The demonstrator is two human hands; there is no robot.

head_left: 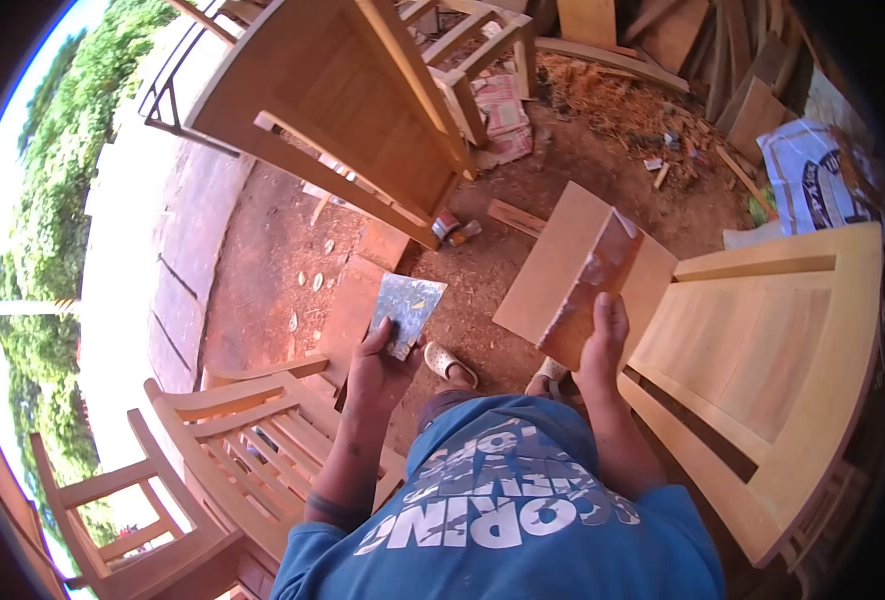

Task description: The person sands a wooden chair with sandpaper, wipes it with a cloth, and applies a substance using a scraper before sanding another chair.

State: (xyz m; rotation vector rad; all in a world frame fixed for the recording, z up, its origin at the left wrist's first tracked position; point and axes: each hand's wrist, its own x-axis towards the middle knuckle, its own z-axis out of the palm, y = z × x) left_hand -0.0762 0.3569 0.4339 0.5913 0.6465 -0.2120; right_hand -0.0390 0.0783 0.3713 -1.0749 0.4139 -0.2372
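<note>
**Inspector:** Left hand (378, 362) is closed round the handle of a scraper (409, 303). The blade points up and away, probably so its face can be read.

**Clerk:** Right hand (603, 345)?

**Inspector:** Fingers clamp the near edge of a small board (591, 285), patchy side tilted towards the scraper, above the dirt ground (293, 250).

**Clerk:** Clearance?

**Inspector:** 1 wooden panel (763, 340) stands close on the right and chairs (243, 440) crowd the left. The 2 hands have open room between them.

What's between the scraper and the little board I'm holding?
In the head view, only sawdusty dirt ground lies between the scraper and the board; a sandalled foot sits just below.
</note>
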